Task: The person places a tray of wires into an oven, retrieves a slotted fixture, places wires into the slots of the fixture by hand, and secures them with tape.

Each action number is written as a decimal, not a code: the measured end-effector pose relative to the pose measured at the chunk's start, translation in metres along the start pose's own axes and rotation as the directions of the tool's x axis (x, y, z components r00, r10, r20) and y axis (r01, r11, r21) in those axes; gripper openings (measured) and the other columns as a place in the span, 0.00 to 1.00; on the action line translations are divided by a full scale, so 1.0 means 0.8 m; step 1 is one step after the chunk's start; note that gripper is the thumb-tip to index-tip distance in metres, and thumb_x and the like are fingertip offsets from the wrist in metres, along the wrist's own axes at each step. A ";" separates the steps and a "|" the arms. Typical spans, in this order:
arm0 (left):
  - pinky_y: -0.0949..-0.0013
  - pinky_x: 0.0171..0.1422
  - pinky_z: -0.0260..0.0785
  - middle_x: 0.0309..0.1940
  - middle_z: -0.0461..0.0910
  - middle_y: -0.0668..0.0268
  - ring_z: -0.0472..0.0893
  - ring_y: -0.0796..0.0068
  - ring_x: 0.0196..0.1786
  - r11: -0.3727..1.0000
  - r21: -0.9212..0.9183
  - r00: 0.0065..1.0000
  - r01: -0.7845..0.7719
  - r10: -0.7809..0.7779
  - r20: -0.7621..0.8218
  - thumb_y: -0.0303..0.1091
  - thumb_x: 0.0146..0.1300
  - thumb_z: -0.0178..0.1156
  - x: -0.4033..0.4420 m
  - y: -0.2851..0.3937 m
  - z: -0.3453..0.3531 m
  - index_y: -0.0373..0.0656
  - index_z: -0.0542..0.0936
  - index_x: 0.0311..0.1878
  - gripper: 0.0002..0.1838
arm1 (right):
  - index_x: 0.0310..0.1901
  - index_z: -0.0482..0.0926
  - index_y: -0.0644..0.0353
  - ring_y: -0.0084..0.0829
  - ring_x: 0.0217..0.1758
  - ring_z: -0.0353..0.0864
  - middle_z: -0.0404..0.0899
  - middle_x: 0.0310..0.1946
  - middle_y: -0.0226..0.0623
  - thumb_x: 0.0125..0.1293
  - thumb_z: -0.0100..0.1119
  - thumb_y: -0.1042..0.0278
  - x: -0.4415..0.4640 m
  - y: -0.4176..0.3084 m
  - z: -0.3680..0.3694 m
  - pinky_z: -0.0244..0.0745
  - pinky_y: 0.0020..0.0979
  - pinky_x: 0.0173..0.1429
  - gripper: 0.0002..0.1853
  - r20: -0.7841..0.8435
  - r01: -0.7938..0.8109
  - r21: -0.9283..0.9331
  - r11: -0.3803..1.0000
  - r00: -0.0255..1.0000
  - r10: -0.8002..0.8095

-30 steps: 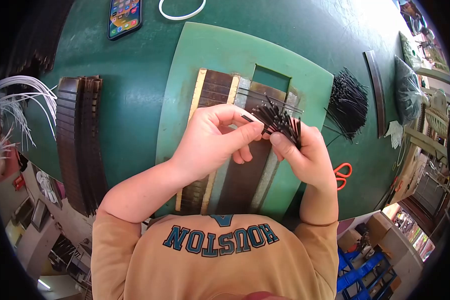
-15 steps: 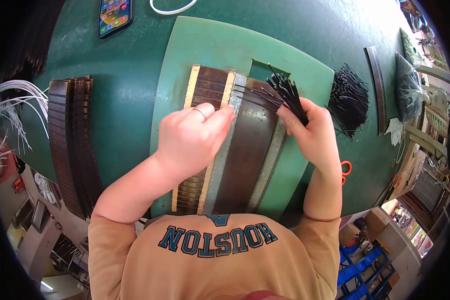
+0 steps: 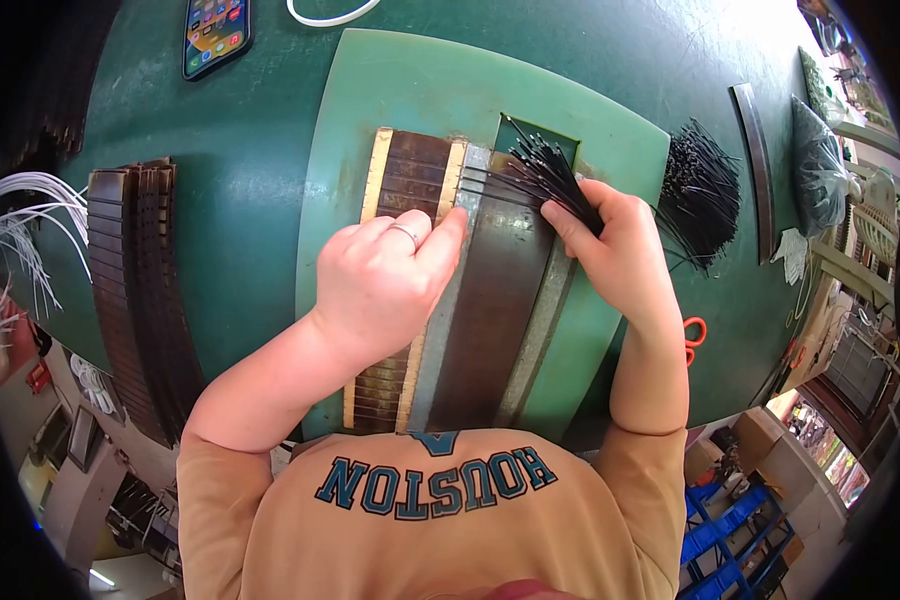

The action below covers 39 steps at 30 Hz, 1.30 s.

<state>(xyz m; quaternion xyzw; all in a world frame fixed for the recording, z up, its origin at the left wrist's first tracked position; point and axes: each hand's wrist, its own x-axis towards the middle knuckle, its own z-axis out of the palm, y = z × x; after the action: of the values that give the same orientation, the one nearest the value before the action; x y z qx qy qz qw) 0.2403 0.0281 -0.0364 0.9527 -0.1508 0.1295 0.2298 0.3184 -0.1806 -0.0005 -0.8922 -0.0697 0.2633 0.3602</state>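
My left hand is closed over the slotted dark strip with pale edges; whatever its fingers pinch is hidden. A ring shows on one finger. My right hand grips a bundle of thin black wires, whose ends fan out up and to the left. A few black wires stretch from the strip's right edge toward that bundle. Beneath both hands lies a green board with a rectangular cutout, bearing the strip and a wide dark brown plate with grey metal edges.
To the right lie a pile of black wires, a dark flat bar and orange-handled scissors. Stacked dark strips and white cords are at the left. A phone and white ring lie at the top.
My left hand has moved left and down from the bundle to the slotted strip. The wire bundle first rose upright, then tilted left in my right hand. The view has shifted slightly.
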 end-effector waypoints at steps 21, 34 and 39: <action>0.71 0.23 0.65 0.17 0.66 0.72 0.70 0.75 0.18 1.000 0.008 1.000 0.018 -0.018 -0.009 0.29 0.49 0.69 -0.010 0.007 0.001 0.46 0.85 0.44 0.15 | 0.30 0.79 0.67 0.14 0.22 0.63 0.67 0.16 0.24 0.63 0.64 0.67 -0.008 -0.014 0.003 0.59 0.24 0.25 0.10 0.092 -0.053 0.087 0.995 0.995 0.045; 0.71 0.23 0.66 0.17 0.65 0.72 0.70 0.75 0.19 1.000 -0.002 1.000 0.021 -0.021 0.022 0.29 0.50 0.69 -0.012 0.006 -0.002 0.47 0.85 0.47 0.18 | 0.32 0.79 0.71 0.17 0.23 0.58 0.66 0.16 0.27 0.62 0.64 0.67 0.004 -0.016 0.011 0.60 0.27 0.25 0.12 0.097 -0.008 0.021 1.000 0.995 0.006; 0.71 0.23 0.65 0.18 0.65 0.71 0.70 0.76 0.19 0.998 0.054 0.994 0.018 -0.024 0.108 0.30 0.50 0.68 -0.008 0.010 -0.004 0.48 0.82 0.53 0.23 | 0.33 0.80 0.69 0.16 0.22 0.61 0.67 0.16 0.26 0.63 0.62 0.67 0.000 -0.016 0.001 0.60 0.25 0.25 0.11 0.132 -0.039 -0.031 0.999 0.990 0.043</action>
<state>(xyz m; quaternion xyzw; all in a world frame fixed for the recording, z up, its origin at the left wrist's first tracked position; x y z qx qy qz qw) 0.2312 0.0242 -0.0328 0.9656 -0.1494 0.0792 0.1973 0.3192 -0.1710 0.0077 -0.8790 -0.0788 0.3283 0.3368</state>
